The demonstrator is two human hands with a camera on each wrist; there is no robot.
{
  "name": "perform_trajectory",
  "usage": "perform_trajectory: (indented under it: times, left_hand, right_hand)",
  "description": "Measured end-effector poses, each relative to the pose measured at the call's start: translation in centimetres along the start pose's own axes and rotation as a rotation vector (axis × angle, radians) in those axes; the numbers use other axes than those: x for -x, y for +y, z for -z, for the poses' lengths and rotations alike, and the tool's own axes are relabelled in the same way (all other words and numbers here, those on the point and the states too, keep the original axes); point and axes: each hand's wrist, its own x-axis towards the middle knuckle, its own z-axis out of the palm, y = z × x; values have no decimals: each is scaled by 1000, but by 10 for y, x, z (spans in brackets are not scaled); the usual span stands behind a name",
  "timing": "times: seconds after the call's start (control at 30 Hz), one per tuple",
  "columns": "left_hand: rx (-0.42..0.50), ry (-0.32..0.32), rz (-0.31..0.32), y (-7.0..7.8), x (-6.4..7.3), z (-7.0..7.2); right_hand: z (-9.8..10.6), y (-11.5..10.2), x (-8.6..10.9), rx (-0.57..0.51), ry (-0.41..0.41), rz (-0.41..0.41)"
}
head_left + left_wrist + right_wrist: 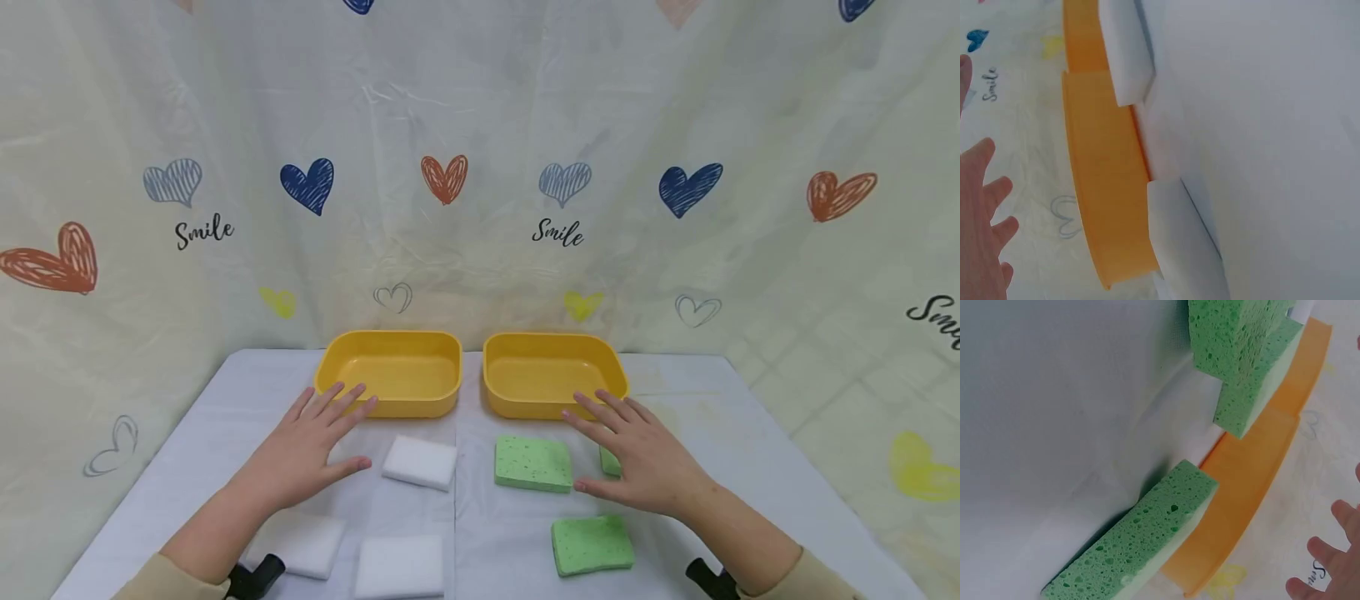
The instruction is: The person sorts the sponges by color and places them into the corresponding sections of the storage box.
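Note:
My left hand (311, 446) is held with fingers spread, overlapping the near left corner of the left yellow tub (405, 408). White sponges lie around it: one (422, 462) right of the thumb, another (300, 542) partly under the forearm, a third (400, 567) nearer me. My right hand (637, 454), fingers also spread, overlaps the near right corner of the right yellow tub (525, 408). A green sponge (533, 462) lies just left of its thumb, one (611, 463) is mostly hidden behind the hand, and another (594, 545) sits closer to me. Neither hand holds anything.
Both tubs stand side by side at the back of a table with a white cloth (480, 533), their insides visible and bare. Behind them hangs a curtain (495, 100) printed with hearts and the word Smile. Black wrist straps (258, 577) show at the lower edge.

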Motion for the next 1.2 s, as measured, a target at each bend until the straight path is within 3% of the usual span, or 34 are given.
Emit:
perform_trajectory:
  times: [0.53,0.93,1.2]
  left_hand:
    - [24,-24,77,-21,-10,3]
    - [47,-75,176,-47,-24,13]
    - [87,-133,244,-68,-37,9]
  right_hand:
    - [-4,-6,-6,-87,-7,11]
    - [-10,-4,-20,-119,-165,-42]
    - [-14,-4,-29,-164,-288,-71]
